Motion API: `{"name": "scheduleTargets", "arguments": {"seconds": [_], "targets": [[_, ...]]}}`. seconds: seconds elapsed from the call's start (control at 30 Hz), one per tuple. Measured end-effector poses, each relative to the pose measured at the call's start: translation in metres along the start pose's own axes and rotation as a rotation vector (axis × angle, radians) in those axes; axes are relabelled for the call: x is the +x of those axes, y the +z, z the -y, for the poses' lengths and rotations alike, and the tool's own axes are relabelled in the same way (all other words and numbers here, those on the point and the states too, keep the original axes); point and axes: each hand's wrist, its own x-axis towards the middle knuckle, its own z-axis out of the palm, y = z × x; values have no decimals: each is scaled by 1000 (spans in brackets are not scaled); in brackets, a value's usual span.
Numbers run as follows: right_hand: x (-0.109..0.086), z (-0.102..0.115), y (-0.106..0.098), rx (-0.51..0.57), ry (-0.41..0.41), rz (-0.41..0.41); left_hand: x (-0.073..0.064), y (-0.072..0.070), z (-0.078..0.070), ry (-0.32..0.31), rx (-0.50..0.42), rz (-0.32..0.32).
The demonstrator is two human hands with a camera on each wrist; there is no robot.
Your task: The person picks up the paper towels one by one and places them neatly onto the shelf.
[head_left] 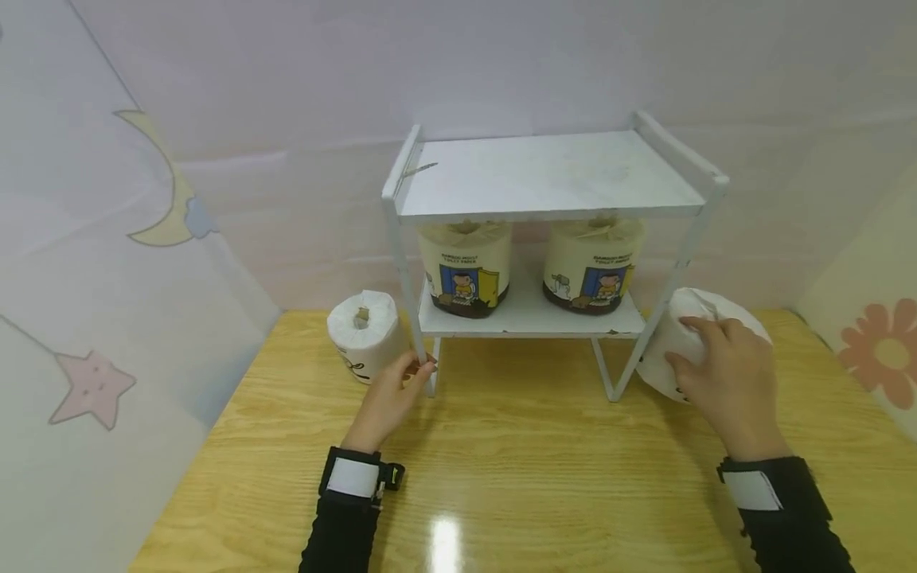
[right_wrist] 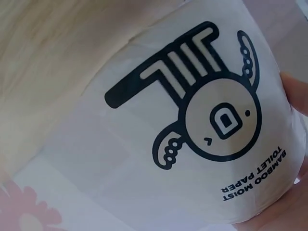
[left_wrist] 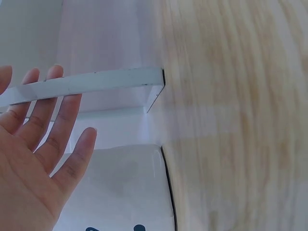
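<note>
A white two-tier shelf rack (head_left: 530, 179) stands at the back of the table. My left hand (head_left: 387, 398) holds the rack's front left leg low down, thumb in front and fingers passing behind the leg (left_wrist: 115, 81). A wrapped toilet paper roll (head_left: 361, 326) stands upright just left of that leg. At the rack's right side, my right hand (head_left: 738, 390) grips another toilet paper roll (head_left: 659, 362), which tilts close beside the right leg. A black cartoon print and lettering show on this roll's wrapper (right_wrist: 219, 120). Part of the right fingers is hidden behind the roll.
Two cream toilet paper rolls, the left one (head_left: 466, 270) and the right one (head_left: 595, 267), stand on the lower shelf (head_left: 526, 306). A pale printed wall sheet (head_left: 301, 119) rises behind the wooden table (head_left: 516, 461).
</note>
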Motion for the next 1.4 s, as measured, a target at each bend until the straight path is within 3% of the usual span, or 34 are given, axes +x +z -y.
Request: {"name": "scheduleTargets", "arguments": {"seconds": [0.23, 0.4, 0.53, 0.77, 1.1, 1.4], "targets": [[-7, 2, -11, -20, -69, -93, 1, 1, -2, -22, 12, 2], [-12, 9, -22, -15, -61, -126, 0, 0, -2, -23, 24, 2], [-16, 16, -32, -16, -56, -129, -1, 0, -2, -7, 28, -5], [-21, 26, -47, -26, -141, -190, -1, 0, -2, 30, 13, -15], [-31, 59, -68, 72, -120, -175, -1, -1, -2, 23, 19, -10], [-35, 93, -77, 103, -195, -277, -1, 1, -2, 16, 12, -7]]}}
